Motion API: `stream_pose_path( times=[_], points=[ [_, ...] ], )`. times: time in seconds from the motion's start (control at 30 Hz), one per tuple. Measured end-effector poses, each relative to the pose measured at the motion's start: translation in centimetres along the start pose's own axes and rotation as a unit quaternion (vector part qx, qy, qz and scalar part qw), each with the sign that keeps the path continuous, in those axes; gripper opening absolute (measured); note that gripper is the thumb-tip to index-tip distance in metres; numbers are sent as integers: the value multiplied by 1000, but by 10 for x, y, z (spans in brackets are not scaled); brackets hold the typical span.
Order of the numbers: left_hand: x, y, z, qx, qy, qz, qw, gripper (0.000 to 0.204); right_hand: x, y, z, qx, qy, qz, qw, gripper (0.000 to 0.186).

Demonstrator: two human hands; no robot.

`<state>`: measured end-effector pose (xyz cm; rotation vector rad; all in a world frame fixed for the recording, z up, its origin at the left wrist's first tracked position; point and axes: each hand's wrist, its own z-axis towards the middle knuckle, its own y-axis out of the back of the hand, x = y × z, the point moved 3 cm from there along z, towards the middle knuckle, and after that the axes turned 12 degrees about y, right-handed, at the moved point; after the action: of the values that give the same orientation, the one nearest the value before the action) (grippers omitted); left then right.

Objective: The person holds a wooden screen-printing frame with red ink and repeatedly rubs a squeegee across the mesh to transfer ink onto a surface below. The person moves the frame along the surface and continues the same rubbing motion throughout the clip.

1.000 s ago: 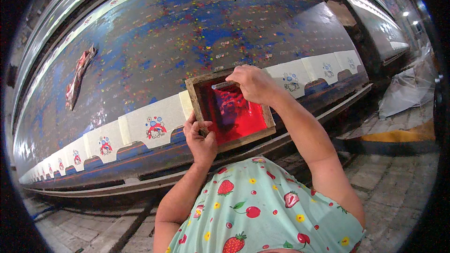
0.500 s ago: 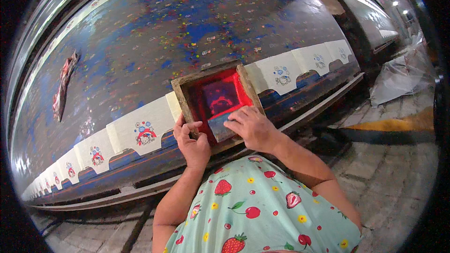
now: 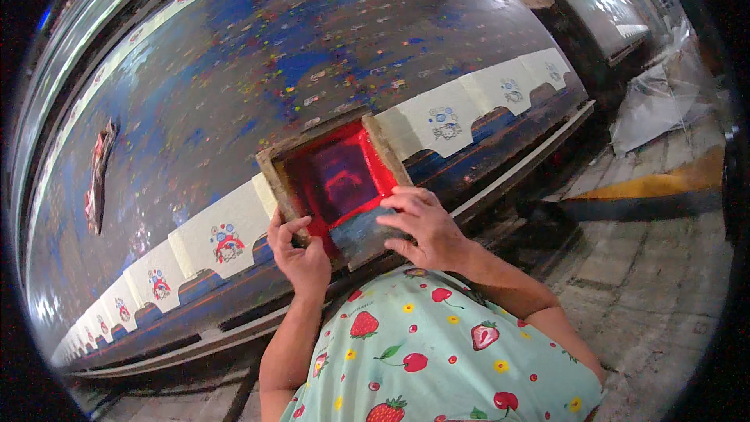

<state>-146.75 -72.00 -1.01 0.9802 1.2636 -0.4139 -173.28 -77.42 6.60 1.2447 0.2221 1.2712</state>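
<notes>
Here we are at the near edge of the long, stained table (image 3: 195,148), and the wooden frame (image 3: 283,186) sits across the row of pale printed pieces (image 3: 223,246), glossy red colour inside it! Our left hand (image 3: 301,258) curls fingers and thumb round the frame's near left corner; our right hand (image 3: 426,230) spreads its fingers wide by a flat grey-blue blade (image 3: 359,236), and whether they touch it, we cannot tell
</notes>
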Motion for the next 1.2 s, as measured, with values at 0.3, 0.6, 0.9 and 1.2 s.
stream_pose_path(
  times=[0.3,0.6,0.9,1.2],
  points=[
    [-40,-63,-15,13,-44,-47,998,38,-79,46,-60,-146,-122,113,975,42],
    [-97,-195,-44,4,-71,4,997,38,-178,134,-123,-164,-96,111,975,40],
    [-99,-241,-62,12,4,-62,998,33,-220,166,-151,-139,-81,161,974,40],
    [-93,-242,-60,12,9,-47,999,32,-223,169,-157,-121,-63,184,973,41]
  ],
)
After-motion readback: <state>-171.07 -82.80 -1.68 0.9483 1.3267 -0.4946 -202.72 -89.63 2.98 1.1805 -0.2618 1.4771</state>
